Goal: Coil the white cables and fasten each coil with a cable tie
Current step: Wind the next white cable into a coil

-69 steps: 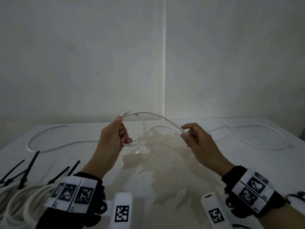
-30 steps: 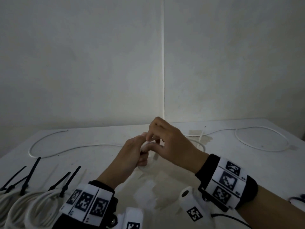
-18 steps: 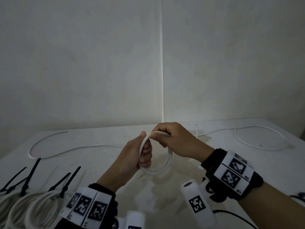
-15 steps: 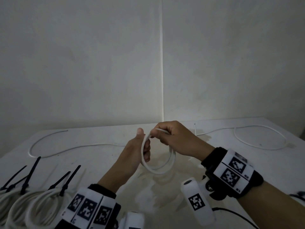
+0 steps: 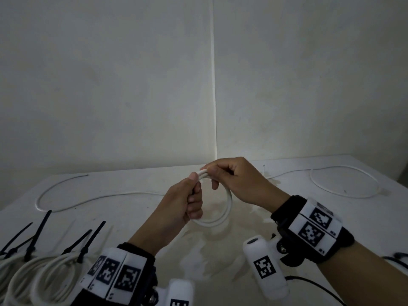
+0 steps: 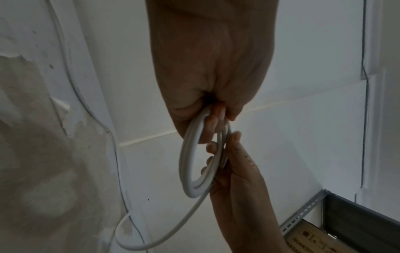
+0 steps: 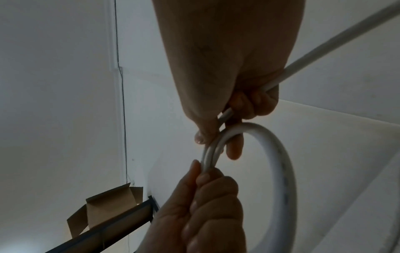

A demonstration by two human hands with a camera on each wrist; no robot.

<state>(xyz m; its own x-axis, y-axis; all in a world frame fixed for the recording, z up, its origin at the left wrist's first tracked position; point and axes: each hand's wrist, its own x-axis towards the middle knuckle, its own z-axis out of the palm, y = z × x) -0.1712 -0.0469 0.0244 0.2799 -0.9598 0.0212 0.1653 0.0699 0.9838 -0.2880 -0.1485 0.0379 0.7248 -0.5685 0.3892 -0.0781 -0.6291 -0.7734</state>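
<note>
Cable coil [image 5: 221, 214]: small white loop held above the tabletop [image 5: 136, 206] — between both hands.
Left hand [image 5: 183, 206]: fingers curled round the loop's near side.
Right hand [image 5: 236, 180]: pinching the top strands.
Tied coils [image 5: 44, 274]: beside the left wrist — black ties.

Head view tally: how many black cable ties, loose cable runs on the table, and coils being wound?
Black cable ties: 4
Loose cable runs: 2
Coil being wound: 1
Total: 7
</note>
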